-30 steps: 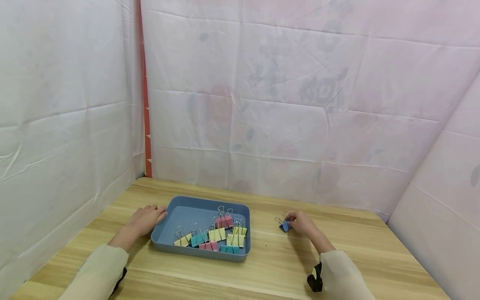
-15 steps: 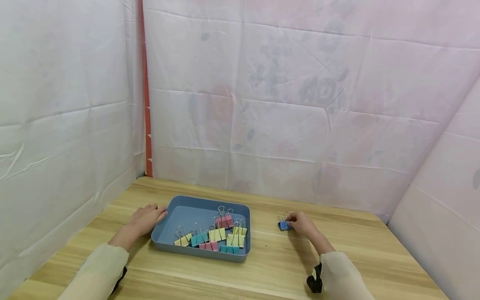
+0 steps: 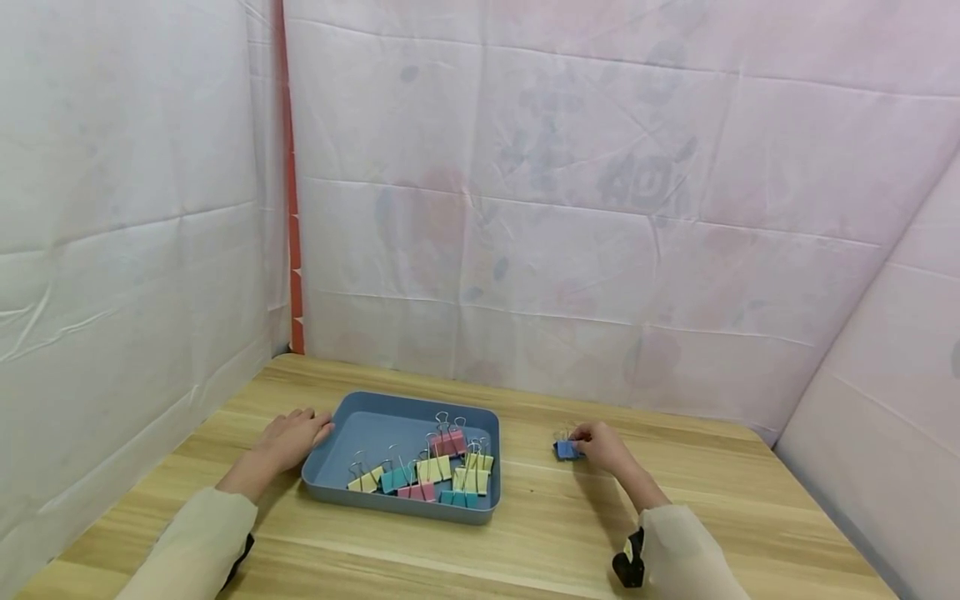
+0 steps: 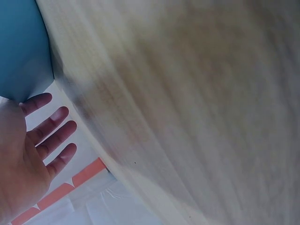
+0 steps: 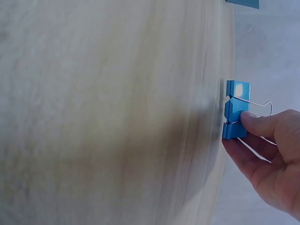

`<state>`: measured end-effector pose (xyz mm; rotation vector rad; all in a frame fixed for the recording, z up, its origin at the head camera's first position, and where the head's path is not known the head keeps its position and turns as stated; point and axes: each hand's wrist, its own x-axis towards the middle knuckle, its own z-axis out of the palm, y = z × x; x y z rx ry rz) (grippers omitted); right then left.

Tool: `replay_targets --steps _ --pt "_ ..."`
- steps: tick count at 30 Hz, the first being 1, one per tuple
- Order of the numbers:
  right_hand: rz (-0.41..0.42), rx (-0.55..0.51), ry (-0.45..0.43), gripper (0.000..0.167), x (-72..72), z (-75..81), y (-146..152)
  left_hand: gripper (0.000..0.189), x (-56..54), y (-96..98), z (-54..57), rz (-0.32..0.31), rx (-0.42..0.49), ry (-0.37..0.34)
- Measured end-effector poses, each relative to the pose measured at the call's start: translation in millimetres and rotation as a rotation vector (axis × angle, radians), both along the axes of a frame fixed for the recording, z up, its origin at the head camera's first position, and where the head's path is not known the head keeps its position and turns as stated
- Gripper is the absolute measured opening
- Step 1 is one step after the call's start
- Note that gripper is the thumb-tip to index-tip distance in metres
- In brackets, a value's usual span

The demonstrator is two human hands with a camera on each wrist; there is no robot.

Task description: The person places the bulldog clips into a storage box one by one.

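In the head view, a blue binder clip (image 3: 566, 450) is at the table's right side, its wire handles upward. My right hand (image 3: 602, 447) pinches its right end; the right wrist view shows the thumb on the face of the same binder clip (image 5: 238, 105), with fingers behind it. To the left, a blue-grey tray (image 3: 367, 429) holds several yellow, pink and teal binder clips (image 3: 433, 469). My left hand (image 3: 294, 437) rests at the tray's left rim with fingers extended. In the left wrist view that hand (image 4: 28, 150) has straight, spread fingers touching or close to the tray (image 4: 23, 47).
The wooden table (image 3: 420, 558) ends at a white curtain (image 3: 465, 250) behind it, with more white cloth on both sides. A red strip (image 3: 295, 275) hangs at the back left corner. A black band (image 3: 630, 558) sits at the right cuff.
The blue binder clip has turned so its broad face points toward me, and it has shifted slightly left in my right hand. The left hand and tray stay still.
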<state>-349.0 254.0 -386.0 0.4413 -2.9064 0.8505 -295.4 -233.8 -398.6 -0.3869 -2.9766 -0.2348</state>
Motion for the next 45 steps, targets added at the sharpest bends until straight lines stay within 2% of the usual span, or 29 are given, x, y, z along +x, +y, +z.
replay_targets --steps 11,27,45 --pt "-0.019 -0.002 0.073 0.006 -0.4 2.7 -6 0.033 -0.8 -1.9 -1.0 0.005 0.023 -0.003" --pt "-0.063 0.017 0.091 0.007 7.5 9.9 -18 0.032 1.9 1.0 1.3 0.004 0.014 0.005" --pt "-0.056 -0.007 0.111 0.007 11.8 18.2 -35 0.035 0.4 0.8 1.5 0.015 0.035 -0.026"
